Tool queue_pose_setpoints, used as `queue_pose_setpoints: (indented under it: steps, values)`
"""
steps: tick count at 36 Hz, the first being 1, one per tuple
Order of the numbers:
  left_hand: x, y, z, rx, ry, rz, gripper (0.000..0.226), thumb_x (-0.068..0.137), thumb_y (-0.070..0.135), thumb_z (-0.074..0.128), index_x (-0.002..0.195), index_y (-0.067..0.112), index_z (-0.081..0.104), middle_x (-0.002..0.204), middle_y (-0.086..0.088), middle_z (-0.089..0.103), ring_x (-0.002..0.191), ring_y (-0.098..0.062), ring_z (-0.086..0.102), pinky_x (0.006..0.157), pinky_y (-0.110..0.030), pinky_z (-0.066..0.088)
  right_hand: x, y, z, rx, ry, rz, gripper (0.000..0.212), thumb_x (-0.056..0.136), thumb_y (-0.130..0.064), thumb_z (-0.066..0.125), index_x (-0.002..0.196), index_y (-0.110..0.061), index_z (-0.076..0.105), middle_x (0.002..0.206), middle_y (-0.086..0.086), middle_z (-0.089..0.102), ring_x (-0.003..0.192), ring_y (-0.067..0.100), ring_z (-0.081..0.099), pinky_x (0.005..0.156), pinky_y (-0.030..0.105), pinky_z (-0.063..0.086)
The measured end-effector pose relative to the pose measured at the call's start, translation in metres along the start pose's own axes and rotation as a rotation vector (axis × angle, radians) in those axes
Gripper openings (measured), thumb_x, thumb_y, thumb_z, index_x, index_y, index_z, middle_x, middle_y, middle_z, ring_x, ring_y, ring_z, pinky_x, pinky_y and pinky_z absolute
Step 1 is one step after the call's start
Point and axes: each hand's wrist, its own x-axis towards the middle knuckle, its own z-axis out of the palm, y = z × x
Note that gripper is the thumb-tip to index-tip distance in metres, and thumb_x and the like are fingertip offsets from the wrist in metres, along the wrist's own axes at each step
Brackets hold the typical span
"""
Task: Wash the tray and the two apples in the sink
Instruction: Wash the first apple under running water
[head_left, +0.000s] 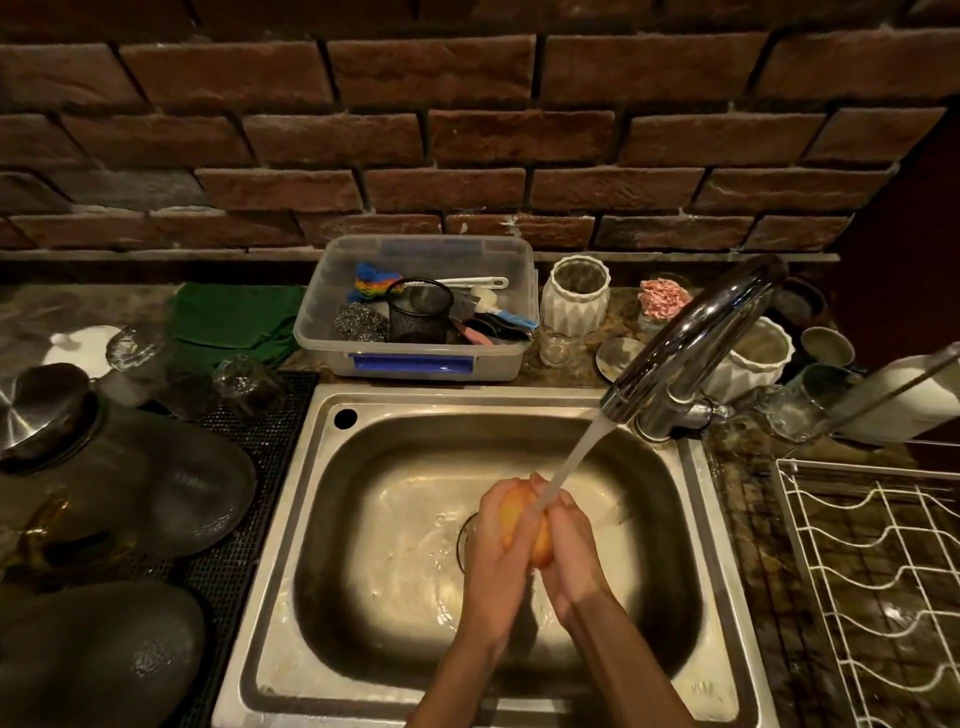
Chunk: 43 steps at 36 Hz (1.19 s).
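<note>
The left hand (496, 540) and the right hand (566, 545) are cupped together around one yellow-orange apple (522, 525), fingers curled over it from both sides, so that only a strip of its skin shows between them. They hold it over the middle of the steel sink (311, 519), above the drain (462, 538), which the left hand half hides. A stream of water (571, 457) from the chrome tap (691, 338) falls slantwise onto the apple and the right fingers. Both forearms are cut off by the bottom edge.

The second apple is not to be seen. Which thing is the tray cannot be told with certainty; dark rounded dishes (171, 483) lie on a black mesh mat (260, 441) left of the sink, dim and hard to make out, with a steel bowl (36, 410) and overturned glasses (244, 382) beside them.

Behind the sink stands a clear plastic tub (415, 358) with a blue latch, holding a black mesh cup (418, 312), a steel scourer (358, 322), brushes and a coloured scrubber. A green cloth (234, 317) lies to its left. To its right are a white ribbed jar (574, 296), a small glass jar (555, 351) and a jar with something pink (662, 299); another white pot is partly hidden behind the tap. A white wire rack (872, 571) is cut off at the right edge. A brick wall (467, 130) rises behind.
</note>
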Motion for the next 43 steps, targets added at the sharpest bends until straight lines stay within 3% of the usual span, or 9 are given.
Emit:
queue_pose_setpoints:
  steps: [5, 9, 12, 20, 24, 28, 32, 36, 43]
  values:
    - [0.004, -0.001, 0.010, 0.312, 0.093, 0.177, 0.016, 0.094, 0.067, 0.041, 0.106, 0.065, 0.052, 0.102, 0.037, 0.061, 0.096, 0.005, 0.063, 0.076, -0.013, 0.053, 0.000, 0.009, -0.008, 0.022, -0.007, -0.075, 0.022, 0.104, -0.031, 0.052, 0.114, -0.029, 0.071, 0.116, 0.013, 0.073, 0.099, 0.023, 0.074, 0.069, 0.027, 0.060]
    - [0.006, 0.002, 0.013, 0.210, 0.239, 0.032, 0.022, 0.103, 0.050, 0.039, 0.102, 0.054, 0.060, 0.094, 0.030, 0.069, 0.087, 0.008, 0.067, 0.075, -0.023, 0.058, -0.003, 0.024, -0.007, -0.071, -0.147, -0.141, 0.045, 0.095, -0.039, 0.065, 0.139, -0.035, 0.054, 0.131, 0.004, 0.068, 0.113, 0.019, 0.070, 0.089, 0.033, 0.060]
    - [0.006, 0.009, 0.005, 0.041, 0.216, -0.061, 0.033, 0.105, 0.047, 0.036, 0.096, 0.072, 0.056, 0.093, 0.039, 0.066, 0.089, 0.016, 0.064, 0.064, -0.009, 0.054, -0.003, 0.024, -0.014, -0.140, -0.187, -0.173, 0.073, 0.073, -0.063, 0.076, 0.140, -0.044, 0.051, 0.143, -0.002, 0.057, 0.126, 0.022, 0.061, 0.096, 0.040, 0.059]
    - [0.013, 0.024, -0.019, -0.364, -0.147, -0.506, 0.017, 0.091, 0.054, 0.062, 0.097, 0.042, 0.073, 0.123, -0.012, 0.064, 0.095, -0.039, 0.075, 0.062, -0.046, 0.062, -0.002, 0.014, -0.043, -0.218, -0.321, -0.238, 0.076, 0.060, -0.055, 0.091, 0.129, -0.050, 0.060, 0.140, -0.014, 0.055, 0.124, 0.013, 0.060, 0.088, 0.039, 0.061]
    - [0.009, 0.014, -0.009, -0.395, -0.070, -0.369, 0.041, 0.080, 0.057, 0.065, 0.115, 0.034, 0.067, 0.127, -0.010, 0.062, 0.102, -0.036, 0.073, 0.069, -0.054, 0.063, -0.009, 0.012, -0.024, -0.187, -0.160, -0.273, 0.053, 0.070, -0.059, 0.082, 0.119, -0.052, 0.062, 0.133, -0.007, 0.059, 0.116, 0.021, 0.065, 0.087, 0.046, 0.063]
    - [-0.001, 0.006, 0.001, -0.213, 0.039, -0.113, 0.028, 0.086, 0.063, 0.054, 0.108, 0.050, 0.066, 0.120, 0.008, 0.068, 0.102, -0.011, 0.071, 0.070, -0.027, 0.061, -0.017, 0.016, -0.003, -0.058, 0.010, -0.264, 0.050, 0.074, -0.056, 0.072, 0.120, -0.038, 0.064, 0.126, -0.001, 0.066, 0.112, 0.028, 0.068, 0.084, 0.054, 0.063]
    - [0.005, -0.007, 0.000, 0.004, 0.091, -0.019, 0.020, 0.103, 0.045, 0.046, 0.106, 0.058, 0.062, 0.122, 0.014, 0.063, 0.114, -0.006, 0.063, 0.098, -0.030, 0.052, -0.022, 0.023, 0.008, 0.091, 0.160, -0.303, 0.029, 0.091, -0.041, 0.068, 0.119, -0.039, 0.066, 0.120, -0.004, 0.071, 0.109, 0.021, 0.070, 0.083, 0.036, 0.064]
    - [0.009, -0.010, -0.007, 0.208, 0.053, 0.085, 0.020, 0.099, 0.056, 0.041, 0.110, 0.066, 0.055, 0.120, 0.023, 0.061, 0.110, 0.008, 0.060, 0.091, -0.016, 0.051, -0.021, 0.026, 0.015, 0.148, 0.238, -0.237, 0.023, 0.100, -0.034, 0.058, 0.121, -0.037, 0.067, 0.123, 0.002, 0.071, 0.112, 0.026, 0.069, 0.095, 0.048, 0.059]
    - [-0.001, -0.013, -0.017, 0.452, -0.062, 0.182, 0.056, 0.085, 0.084, 0.031, 0.137, 0.064, 0.036, 0.136, 0.029, 0.054, 0.124, -0.002, 0.056, 0.104, -0.030, 0.049, -0.017, 0.019, 0.017, 0.370, 0.279, -0.089, 0.025, 0.094, -0.041, 0.063, 0.112, -0.026, 0.072, 0.120, 0.010, 0.071, 0.113, 0.033, 0.067, 0.089, 0.050, 0.061]
